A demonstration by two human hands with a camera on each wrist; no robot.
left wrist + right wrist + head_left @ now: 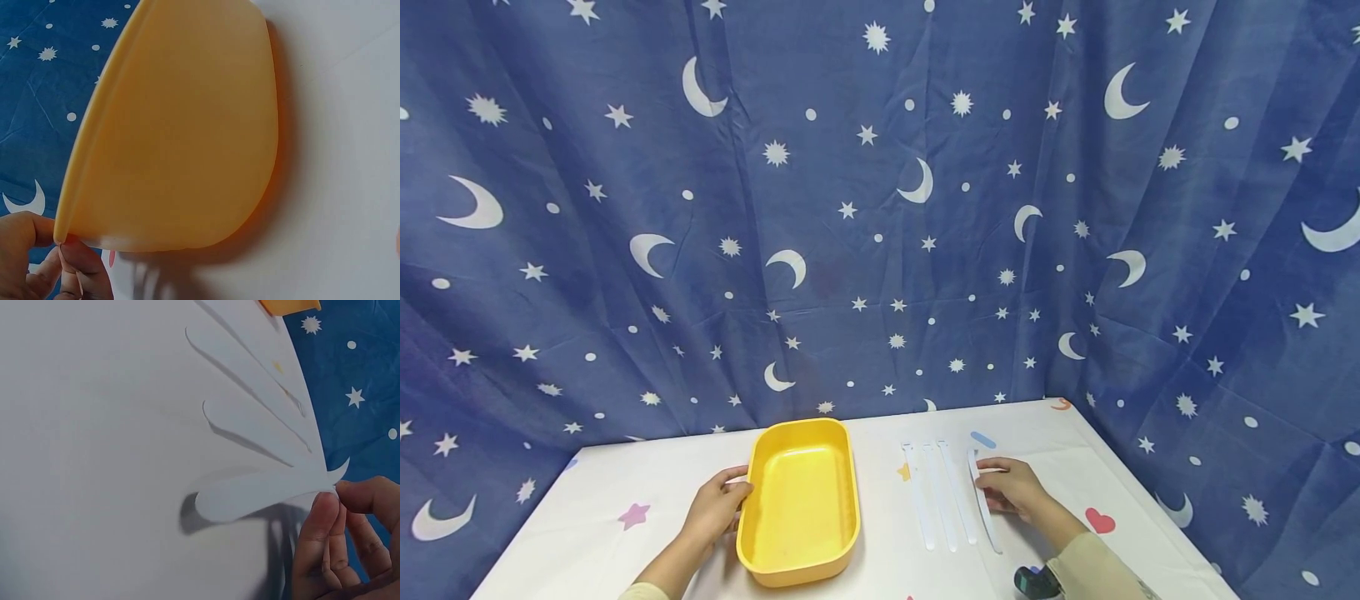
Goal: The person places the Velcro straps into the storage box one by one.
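Note:
My left hand pinches the left rim of a yellow plastic tub, thumb on one side of the edge and fingers on the other. The left wrist view shows the tub's outer wall tilted, with a shadow under it. On the right, my right hand pinches a long white strip near its far end. Its rounded near end stands off the tabletop over a shadow in the right wrist view. Left of it several similar white strips lie side by side, small crosspieces at their far ends.
A white tabletop with printed coloured shapes carries everything. Blue curtains with moons and stars rise at its back and sides. A dark object sits at the right wrist, by the sleeve.

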